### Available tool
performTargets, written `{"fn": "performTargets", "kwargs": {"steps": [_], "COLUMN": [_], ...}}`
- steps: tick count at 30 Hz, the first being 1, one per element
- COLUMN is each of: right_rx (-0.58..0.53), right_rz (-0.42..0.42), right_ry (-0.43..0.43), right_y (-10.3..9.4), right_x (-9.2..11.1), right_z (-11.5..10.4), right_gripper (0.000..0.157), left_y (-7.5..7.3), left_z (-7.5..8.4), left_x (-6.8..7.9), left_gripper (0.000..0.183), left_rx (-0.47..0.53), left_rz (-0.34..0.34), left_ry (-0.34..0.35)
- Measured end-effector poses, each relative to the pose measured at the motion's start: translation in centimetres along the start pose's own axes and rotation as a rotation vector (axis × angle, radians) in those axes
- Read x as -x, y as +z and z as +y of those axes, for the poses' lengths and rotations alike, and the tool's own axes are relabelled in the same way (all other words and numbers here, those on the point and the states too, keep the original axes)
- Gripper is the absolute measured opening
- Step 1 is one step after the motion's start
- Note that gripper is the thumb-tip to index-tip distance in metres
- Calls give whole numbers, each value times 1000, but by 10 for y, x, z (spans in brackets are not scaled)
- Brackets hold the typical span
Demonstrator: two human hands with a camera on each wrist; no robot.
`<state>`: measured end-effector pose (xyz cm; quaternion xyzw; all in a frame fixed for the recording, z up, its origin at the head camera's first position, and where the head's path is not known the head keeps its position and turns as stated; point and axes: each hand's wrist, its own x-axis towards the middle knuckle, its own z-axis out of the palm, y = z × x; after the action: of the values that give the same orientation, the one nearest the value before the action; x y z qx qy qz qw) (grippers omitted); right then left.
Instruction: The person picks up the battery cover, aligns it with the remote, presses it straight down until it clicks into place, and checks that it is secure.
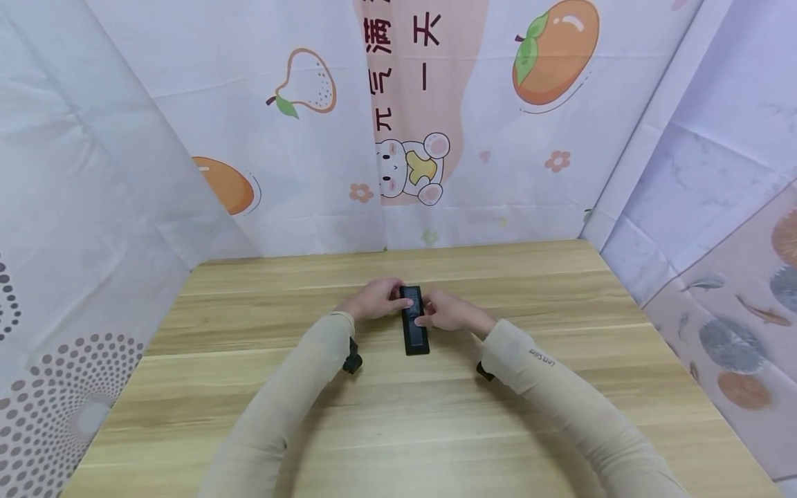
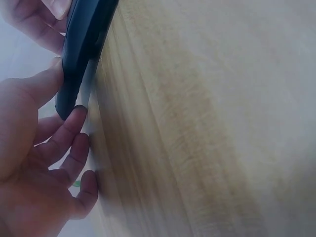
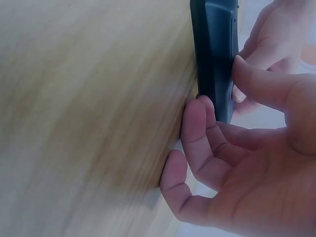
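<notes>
A long, narrow black object (image 1: 416, 337) with bevelled edges lies lengthwise between the two hands; its exact kind is unclear. My left hand (image 1: 376, 299) holds it near the far end, thumb on top and fingertips at its side. From the right, my right hand (image 1: 447, 311) grips it around the middle, thumb on the upper face. The left wrist view shows one end of the black object (image 2: 81, 54) between thumb and fingers, with a fingertip close under its edge. In the right wrist view, the black object (image 3: 217, 54) has several curled fingers beside it.
The wooden table (image 1: 249, 387) extends around both arms. Patterned curtains (image 1: 299, 173) hang behind it and along both sides. A small black device (image 1: 353, 358) is strapped at the left wrist, and another (image 1: 484, 372) at the right.
</notes>
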<state>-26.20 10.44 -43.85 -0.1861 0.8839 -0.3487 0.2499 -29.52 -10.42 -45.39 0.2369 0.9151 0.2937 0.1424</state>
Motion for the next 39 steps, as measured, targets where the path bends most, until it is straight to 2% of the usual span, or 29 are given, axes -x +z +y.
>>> {"fn": "performTargets", "kwargs": {"steps": [21, 29, 39], "right_rx": [-21, -40, -21], "right_rz": [16, 33, 33], "right_ry": [10, 8, 5], "right_y": [0, 2, 2], "right_x": [-1, 0, 1], "right_z": [6, 5, 2], "right_gripper": [31, 27, 28], "left_y": [-3, -4, -5], "left_z": [4, 3, 4], "left_x": [-4, -7, -9], "left_gripper": [50, 48, 44], "left_rx": [30, 5, -78], "left_rz": [-45, -47, -51], "left_ry": [-43, -53, -16]}}
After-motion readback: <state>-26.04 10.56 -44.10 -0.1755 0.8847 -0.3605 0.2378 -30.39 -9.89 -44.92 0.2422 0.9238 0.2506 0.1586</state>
